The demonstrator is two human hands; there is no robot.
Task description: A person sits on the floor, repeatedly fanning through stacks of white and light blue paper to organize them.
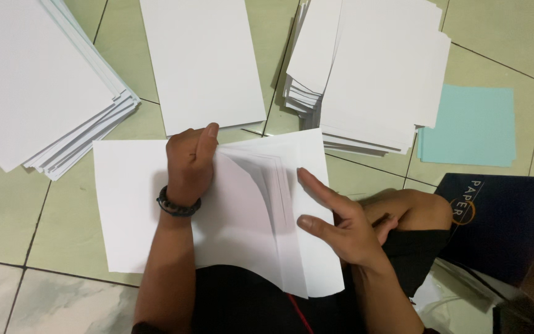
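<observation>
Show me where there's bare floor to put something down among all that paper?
Bare green tile lies lower left, below the left paper stack. A narrow strip separates the single white sheet from the right stacks. Around both hands it is crowded.

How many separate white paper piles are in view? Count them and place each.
4: a stack top left, a sheet top centre, a stack top right, and the folded bundle under both hands. The frame may cut off others.
</observation>
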